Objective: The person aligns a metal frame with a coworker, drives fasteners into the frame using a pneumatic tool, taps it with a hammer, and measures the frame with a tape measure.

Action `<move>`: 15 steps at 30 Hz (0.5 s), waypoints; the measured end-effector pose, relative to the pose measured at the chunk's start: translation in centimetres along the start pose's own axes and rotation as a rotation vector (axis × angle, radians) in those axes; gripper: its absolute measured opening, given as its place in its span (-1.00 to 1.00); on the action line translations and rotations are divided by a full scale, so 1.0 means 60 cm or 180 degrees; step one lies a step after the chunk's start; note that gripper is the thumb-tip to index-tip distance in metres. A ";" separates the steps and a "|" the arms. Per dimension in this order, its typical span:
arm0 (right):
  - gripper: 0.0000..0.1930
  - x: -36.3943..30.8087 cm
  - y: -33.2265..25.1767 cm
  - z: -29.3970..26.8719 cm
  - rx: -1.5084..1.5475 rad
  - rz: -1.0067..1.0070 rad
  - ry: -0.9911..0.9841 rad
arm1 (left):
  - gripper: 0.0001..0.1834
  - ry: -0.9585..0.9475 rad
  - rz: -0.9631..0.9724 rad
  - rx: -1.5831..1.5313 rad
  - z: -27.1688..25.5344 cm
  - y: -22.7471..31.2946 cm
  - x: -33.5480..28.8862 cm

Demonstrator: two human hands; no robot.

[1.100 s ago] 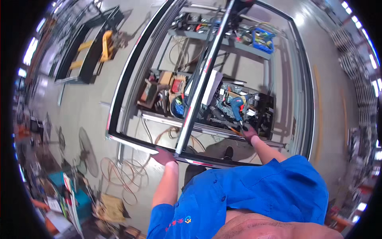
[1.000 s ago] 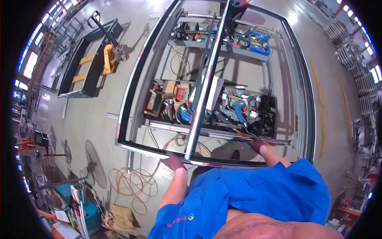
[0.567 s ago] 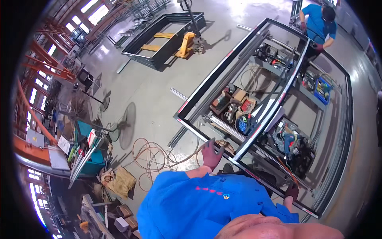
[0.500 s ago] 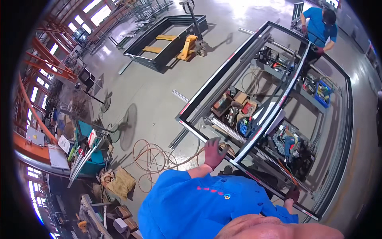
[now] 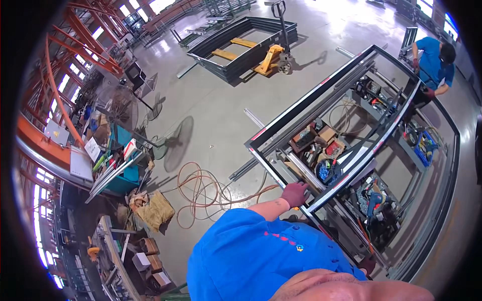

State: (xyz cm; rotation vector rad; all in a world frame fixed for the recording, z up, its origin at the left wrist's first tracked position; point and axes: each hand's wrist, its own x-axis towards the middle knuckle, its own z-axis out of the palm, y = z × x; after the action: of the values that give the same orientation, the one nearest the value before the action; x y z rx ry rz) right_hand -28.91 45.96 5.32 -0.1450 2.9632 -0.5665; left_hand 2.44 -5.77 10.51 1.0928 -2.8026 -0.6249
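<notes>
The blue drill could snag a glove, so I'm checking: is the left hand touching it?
Apart: the head view shows the long crossbar running between the left hand and the blue drill.

A large rectangular frame (image 5: pixel 312 96) of straight bars lies roughly level, at a slant, on the right. Its outer edges are bright silver, with a broad black band inside them and small red marks along the top. The corners are joined and the outline is closed. A silver-and-black crossbar (image 5: pixel 362 163) runs from the near side to the far side, splitting the frame into two long openings. It lies above grey shelving (image 5: pixel 407 153); what bears its weight is hard to tell.
</notes>
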 end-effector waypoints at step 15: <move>-0.51 0.027 0.028 0.015 -0.0348 0.0283 -0.0299 | -0.55 -0.1234 -0.0407 0.0178 -0.034 0.012 0.035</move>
State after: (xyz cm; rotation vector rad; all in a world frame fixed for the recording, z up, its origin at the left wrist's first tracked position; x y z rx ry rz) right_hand -30.52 47.01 3.67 -0.0483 2.8923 -0.3763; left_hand 0.84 -7.34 12.48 1.2941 -3.1049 -0.8596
